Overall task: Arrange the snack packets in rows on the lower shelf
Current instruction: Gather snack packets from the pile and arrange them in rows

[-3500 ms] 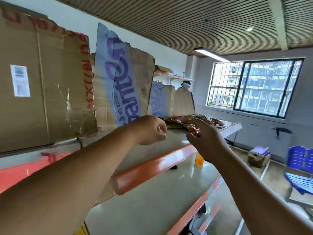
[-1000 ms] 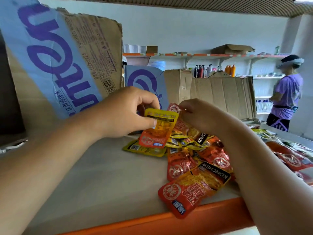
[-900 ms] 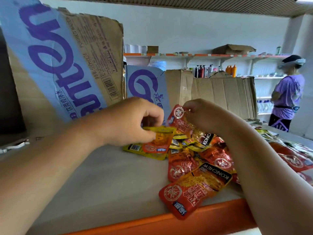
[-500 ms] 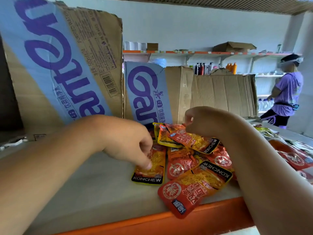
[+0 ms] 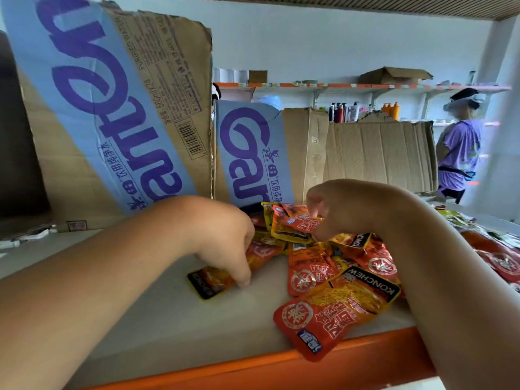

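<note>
Presses fingertips of left hand [image 5: 225, 243] onto a black-ended orange foil packet [image 5: 208, 281] flat on the pale grey shelf [image 5: 168, 322]; pinches a red foil packet [image 5: 302, 224] in right hand [image 5: 346, 209], just above the heaped packets [image 5: 337, 280].

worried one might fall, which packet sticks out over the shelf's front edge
The large red KONCHEW packet nearest the camera: its bottom corner hangs over the orange shelf edge, while the other packets lie further back.
</note>
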`<state>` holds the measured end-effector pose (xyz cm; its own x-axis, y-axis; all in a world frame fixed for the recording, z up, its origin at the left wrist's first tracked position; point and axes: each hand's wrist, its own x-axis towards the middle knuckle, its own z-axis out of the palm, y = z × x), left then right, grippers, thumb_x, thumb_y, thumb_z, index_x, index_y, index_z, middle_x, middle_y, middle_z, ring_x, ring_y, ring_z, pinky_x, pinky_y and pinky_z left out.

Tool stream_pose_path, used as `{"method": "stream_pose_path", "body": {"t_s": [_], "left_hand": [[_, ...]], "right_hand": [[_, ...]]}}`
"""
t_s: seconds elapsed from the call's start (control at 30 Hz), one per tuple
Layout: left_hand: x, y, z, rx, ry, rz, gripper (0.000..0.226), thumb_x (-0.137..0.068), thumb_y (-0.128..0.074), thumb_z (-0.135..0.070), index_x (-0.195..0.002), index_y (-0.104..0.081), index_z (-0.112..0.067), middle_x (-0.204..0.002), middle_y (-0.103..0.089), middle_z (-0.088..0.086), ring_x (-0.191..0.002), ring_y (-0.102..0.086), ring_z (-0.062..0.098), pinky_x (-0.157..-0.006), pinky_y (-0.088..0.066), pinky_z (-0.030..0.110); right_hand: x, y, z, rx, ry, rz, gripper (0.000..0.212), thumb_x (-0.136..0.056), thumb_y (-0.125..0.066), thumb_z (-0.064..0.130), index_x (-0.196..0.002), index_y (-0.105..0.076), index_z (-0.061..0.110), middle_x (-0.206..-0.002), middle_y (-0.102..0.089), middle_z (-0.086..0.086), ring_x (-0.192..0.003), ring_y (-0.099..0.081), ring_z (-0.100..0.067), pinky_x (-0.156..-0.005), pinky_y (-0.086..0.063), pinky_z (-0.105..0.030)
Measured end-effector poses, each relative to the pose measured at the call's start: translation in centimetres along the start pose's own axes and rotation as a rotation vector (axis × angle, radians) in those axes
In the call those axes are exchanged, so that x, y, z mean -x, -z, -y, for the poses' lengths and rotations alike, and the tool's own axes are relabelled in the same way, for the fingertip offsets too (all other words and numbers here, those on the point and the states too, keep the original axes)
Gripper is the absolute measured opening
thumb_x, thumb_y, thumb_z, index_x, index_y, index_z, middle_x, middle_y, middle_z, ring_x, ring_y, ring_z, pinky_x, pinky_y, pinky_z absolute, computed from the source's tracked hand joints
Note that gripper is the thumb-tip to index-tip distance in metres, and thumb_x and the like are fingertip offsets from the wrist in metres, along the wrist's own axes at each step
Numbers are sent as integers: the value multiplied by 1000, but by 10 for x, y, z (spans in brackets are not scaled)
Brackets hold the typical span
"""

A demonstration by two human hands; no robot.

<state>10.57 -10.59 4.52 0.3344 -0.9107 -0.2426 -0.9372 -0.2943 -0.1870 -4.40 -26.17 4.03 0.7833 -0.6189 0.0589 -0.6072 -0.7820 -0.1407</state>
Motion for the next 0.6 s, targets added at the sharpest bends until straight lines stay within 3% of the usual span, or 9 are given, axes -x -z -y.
{"method": "stream_pose_path", "body": {"t_s": [0.2,0.37,0.6], "left_hand": [[2,7,14,4,-53,-63,36,-76,-83,-47,-100,-61,-31,-102,-61,-9,-89,-60,12,-72,-52,33],[16,18,28,32,-56,-214,39,-77,-83,-47,-108,-62,-36,-104,-58,-14,-89,-56,6,-75,-53,30],[54,1,60,251,-63,-476,34,-78,-81,-48,-103,-59,-43,-99,-54,-23,-91,-54,0,-72,-46,26]], "right_hand": [[-2,0,0,-114,84,-126,33,-77,-81,42,-101,-61,31,-114,-60,9,-104,-59,-19,-89,-51,-40],[-5,0,3,-201,130,-209,31,-77,-82,41,-99,-63,33,-92,-55,19,-84,-55,-5,-71,-41,-28],[9,10,36,-241,225,-336,25,-73,-83,35,-84,-60,37,-87,-58,19,-85,-62,-9,-67,-42,-27]]}}
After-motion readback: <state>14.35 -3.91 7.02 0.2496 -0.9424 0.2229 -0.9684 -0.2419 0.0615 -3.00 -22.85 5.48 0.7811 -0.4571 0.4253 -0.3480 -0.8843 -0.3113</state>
